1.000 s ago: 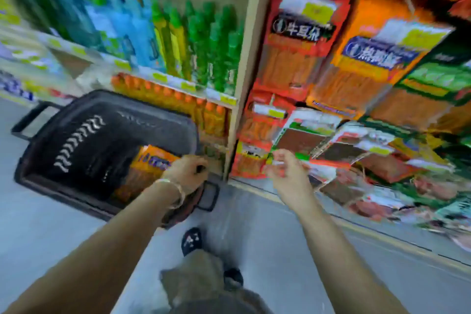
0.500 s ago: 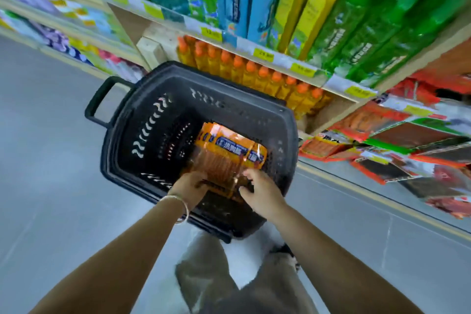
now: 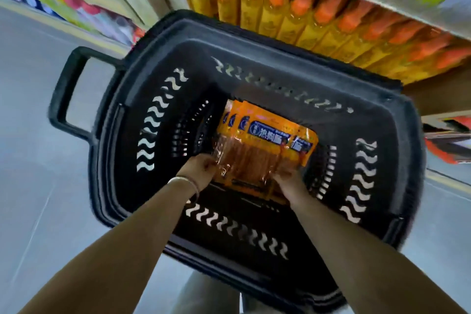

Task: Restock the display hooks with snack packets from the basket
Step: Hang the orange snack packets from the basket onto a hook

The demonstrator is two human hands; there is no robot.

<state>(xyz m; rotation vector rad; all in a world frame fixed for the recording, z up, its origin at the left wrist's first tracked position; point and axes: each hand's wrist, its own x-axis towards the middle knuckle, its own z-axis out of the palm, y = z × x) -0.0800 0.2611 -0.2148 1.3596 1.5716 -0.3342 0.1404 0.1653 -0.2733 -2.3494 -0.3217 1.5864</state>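
Left hand (image 3: pixel 197 169) and right hand (image 3: pixel 290 181) fingers pinch the snack packets (image 3: pixel 265 145) at their near edge; basket (image 3: pixel 163 41) walls stand well apart; blue label, Chinese characters.

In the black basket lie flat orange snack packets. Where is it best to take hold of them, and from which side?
Probably the near, clear ends, from above on the person's side: the snack packets lie flat and fanned, printed tops pointing away. The hands, left hand and right hand, grip those two corners.
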